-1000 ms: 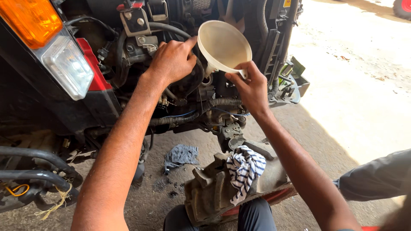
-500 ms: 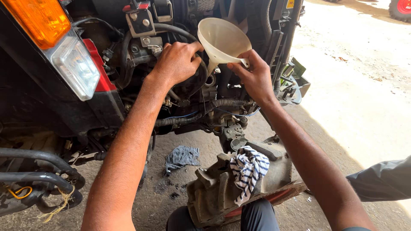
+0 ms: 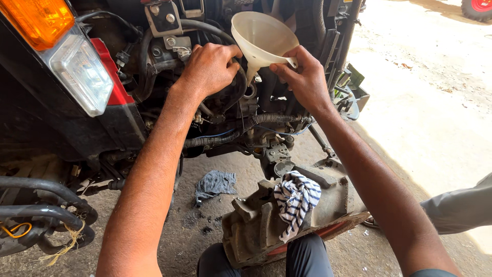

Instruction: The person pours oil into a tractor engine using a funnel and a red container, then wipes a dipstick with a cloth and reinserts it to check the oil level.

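The right hand [image 3: 306, 77] pinches the rim of a cream plastic funnel [image 3: 263, 37], held upright with its spout pointing down into the dark engine bay. The left hand [image 3: 209, 66] is curled over a black rubber hose [image 3: 205, 26] just beside the funnel; below, a blue-and-white striped cloth [image 3: 296, 200] drapes over a grey metal casing [image 3: 256, 231]

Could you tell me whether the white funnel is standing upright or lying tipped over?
Upright, leaning slightly: the white funnel has its wide mouth up and its spout down into the engine, with the right hand pinching its rim and the left hand beside it.
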